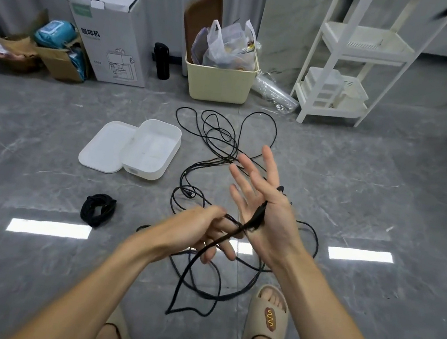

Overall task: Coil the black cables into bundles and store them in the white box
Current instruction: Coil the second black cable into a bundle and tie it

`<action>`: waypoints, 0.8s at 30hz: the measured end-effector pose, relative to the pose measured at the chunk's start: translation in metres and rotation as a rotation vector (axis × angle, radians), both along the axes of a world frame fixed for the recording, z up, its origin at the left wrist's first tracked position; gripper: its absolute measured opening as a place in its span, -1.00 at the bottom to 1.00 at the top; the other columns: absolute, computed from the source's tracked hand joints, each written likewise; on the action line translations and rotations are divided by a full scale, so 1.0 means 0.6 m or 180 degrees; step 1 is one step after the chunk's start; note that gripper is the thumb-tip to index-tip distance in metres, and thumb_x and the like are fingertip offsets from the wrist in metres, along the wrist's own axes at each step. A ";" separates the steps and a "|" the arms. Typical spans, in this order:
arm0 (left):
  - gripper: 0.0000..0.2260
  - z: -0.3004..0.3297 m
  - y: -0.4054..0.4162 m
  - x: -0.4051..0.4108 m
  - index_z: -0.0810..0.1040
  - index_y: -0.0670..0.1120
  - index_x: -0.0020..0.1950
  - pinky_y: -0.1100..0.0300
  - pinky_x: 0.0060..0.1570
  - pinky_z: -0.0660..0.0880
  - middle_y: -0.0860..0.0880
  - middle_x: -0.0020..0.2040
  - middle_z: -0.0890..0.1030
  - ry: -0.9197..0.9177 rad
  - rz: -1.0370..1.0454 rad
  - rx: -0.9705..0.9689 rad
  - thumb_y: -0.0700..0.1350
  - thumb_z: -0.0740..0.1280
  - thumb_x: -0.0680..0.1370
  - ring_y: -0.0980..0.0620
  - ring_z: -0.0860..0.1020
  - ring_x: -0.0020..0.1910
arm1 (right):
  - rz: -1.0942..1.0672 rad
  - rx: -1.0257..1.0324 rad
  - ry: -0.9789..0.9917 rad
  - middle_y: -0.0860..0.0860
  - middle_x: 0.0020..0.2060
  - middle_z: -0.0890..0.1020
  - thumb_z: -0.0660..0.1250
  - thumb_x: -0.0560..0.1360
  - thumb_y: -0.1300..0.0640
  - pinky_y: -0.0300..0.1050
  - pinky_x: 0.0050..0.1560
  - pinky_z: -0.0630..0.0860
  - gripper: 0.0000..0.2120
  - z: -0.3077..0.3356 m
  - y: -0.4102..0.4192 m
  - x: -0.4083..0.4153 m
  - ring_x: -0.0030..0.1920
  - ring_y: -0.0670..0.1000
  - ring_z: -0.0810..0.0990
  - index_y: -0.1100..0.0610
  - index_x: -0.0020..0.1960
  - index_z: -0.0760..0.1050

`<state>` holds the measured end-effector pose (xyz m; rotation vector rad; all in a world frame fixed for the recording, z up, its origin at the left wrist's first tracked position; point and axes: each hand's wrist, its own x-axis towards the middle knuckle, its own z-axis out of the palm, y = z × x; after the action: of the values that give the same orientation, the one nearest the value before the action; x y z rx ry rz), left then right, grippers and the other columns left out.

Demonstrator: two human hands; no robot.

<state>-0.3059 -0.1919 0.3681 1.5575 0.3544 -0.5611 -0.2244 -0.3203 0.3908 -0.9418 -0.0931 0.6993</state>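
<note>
Loose black cable (221, 145) sprawls in loops over the grey floor in front of me. My right hand (265, 204) is held up with its fingers straight and spread; a cable end lies across its palm under the thumb. My left hand (203, 228) pinches the same cable just left of the right palm, and a long loop hangs from there to the floor. A coiled black bundle (98, 209) lies on the floor to the left. The white box (151, 150) stands open beyond it, its lid (108, 145) lying at its left side.
Along the wall stand a tall white carton (109, 33), a black bottle (161, 60), a cream bin (219, 80) with plastic bags, and brown cardboard boxes (58, 62). A white shelf rack (347, 71) is at the right. My feet in beige slippers (267, 321) are below the cable.
</note>
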 end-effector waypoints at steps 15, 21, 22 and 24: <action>-0.53 0.037 0.006 0.002 0.52 -0.09 -0.55 0.24 -0.39 0.28 0.05 -0.58 0.48 -0.1353 0.0396 0.2291 0.04 0.04 0.45 0.12 0.43 -0.48 | 0.1981 -0.2245 -0.1044 -0.06 -0.15 0.72 0.13 0.65 0.00 -0.13 -0.03 0.54 -0.73 -0.024 -0.007 -0.012 -0.01 -0.08 0.69 0.00 0.17 0.57; -0.53 0.048 0.021 0.005 0.46 -0.36 -0.41 0.01 -0.39 0.27 -0.31 -0.43 0.45 -0.1611 0.0791 0.1772 0.03 0.10 0.43 -0.05 0.31 -0.46 | 0.3139 -0.1740 -0.0082 0.16 0.04 0.70 0.09 0.47 -0.53 0.17 0.18 0.55 -0.28 -0.029 -0.017 -0.022 0.11 0.22 0.68 -0.01 0.29 0.54; -0.56 0.050 0.019 0.005 0.47 -0.29 -0.44 0.06 -0.38 0.27 -0.28 -0.45 0.45 -0.1615 0.0765 0.1611 0.02 0.11 0.44 0.00 0.32 -0.46 | 0.3257 -0.1610 0.0085 0.20 0.04 0.69 0.08 0.44 -0.56 0.19 0.19 0.55 -0.22 -0.028 -0.015 -0.022 0.12 0.27 0.67 0.02 0.29 0.55; -0.62 0.056 0.017 0.005 0.48 -0.11 -0.52 0.10 -0.32 0.32 -0.16 -0.48 0.45 -0.1630 0.0757 0.1270 -0.02 0.12 0.45 0.03 0.36 -0.42 | 0.3452 -0.1381 0.0381 0.27 0.04 0.66 0.07 0.40 -0.60 0.21 0.19 0.57 -0.12 -0.026 -0.013 -0.023 0.13 0.32 0.65 0.09 0.30 0.56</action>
<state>-0.3029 -0.1820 0.4014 1.9396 0.2598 0.1118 -0.2381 -0.3282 0.3751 -1.2419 -0.3714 1.8275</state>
